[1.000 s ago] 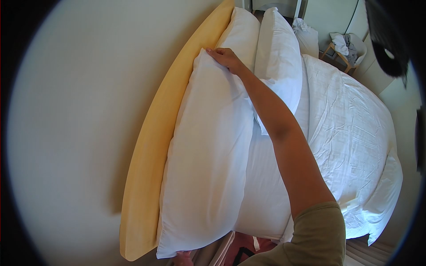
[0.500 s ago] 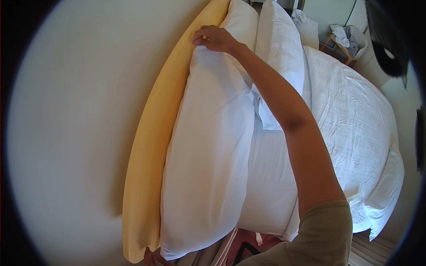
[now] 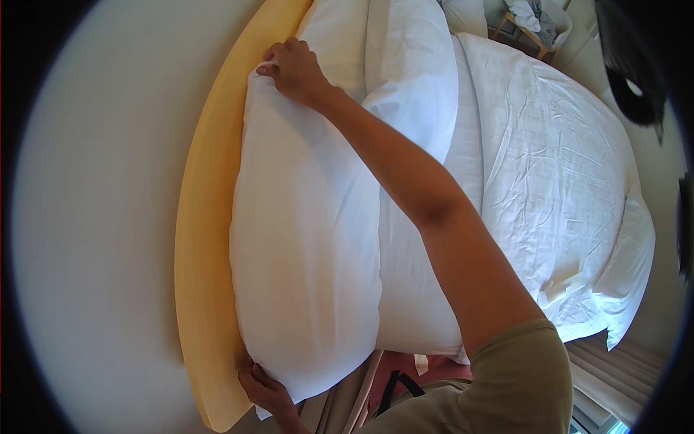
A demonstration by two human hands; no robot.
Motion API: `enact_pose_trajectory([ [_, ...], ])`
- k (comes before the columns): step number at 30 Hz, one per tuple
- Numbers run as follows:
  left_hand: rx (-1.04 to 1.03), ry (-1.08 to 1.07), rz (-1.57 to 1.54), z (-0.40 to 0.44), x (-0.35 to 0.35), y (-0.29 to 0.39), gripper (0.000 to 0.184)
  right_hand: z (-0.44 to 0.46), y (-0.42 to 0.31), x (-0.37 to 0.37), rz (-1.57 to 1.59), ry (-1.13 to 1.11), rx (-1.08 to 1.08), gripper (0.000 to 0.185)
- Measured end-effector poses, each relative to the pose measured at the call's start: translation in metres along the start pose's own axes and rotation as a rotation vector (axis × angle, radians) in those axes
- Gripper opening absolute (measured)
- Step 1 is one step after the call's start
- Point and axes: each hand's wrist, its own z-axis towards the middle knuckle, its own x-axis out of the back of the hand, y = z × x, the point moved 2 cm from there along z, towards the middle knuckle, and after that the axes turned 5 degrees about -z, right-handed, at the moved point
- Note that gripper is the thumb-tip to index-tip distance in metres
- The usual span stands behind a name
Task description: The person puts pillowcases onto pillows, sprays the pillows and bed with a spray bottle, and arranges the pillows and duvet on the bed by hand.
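Note:
A large white pillow lies on the bed against the yellow headboard. My right hand, at the end of the arm that crosses the view, pinches the pillow's far corner beside the headboard. At the near end, my left hand has its fingers curled at the pillow's lower corner, between it and the headboard; the fingertips are partly hidden. More white pillows stand beyond my right forearm.
A wrinkled white duvet covers the bed on the right, with another pillow at its edge. A chair holding cloths stands at the back right. A red item with black straps lies below the bed edge.
The near pillow and headboard appear farther left as the view shifts. My left hand has come up into view at the pillow's lower corner. My right hand still holds the far corner.

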Motion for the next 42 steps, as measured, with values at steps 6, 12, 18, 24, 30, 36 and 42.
enact_pose_trajectory([
  [6,-0.187,-0.122,-0.142,0.084,0.0,0.077,0.028,-0.291,0.006,0.119,0.391,0.157,-0.757,0.017],
  [12,-0.574,-0.114,-0.027,0.262,-0.106,0.236,0.046,-0.559,-0.074,0.119,0.704,-0.44,-1.265,0.037],
  [18,-0.473,-0.118,0.229,0.359,-0.191,0.269,0.047,-0.611,-0.127,0.09,0.59,-0.472,-1.224,0.029],
  [24,-0.497,-0.038,0.176,0.375,-0.208,0.272,0.037,-0.597,-0.131,0.094,0.443,-1.082,-1.198,0.025],
  [30,-0.563,-0.045,0.308,0.377,-0.185,0.284,0.03,-0.4,0.066,0.148,-0.043,-0.504,-0.773,0.014],
  [36,-0.797,0.174,0.025,0.26,-0.137,0.334,0.029,-0.385,0.149,0.134,-0.503,-0.601,-0.113,0.048],
  [42,-1.213,0.137,-0.308,0.16,-0.119,0.357,0.015,-0.58,-0.067,0.177,0.039,-0.808,0.455,0.049],
])
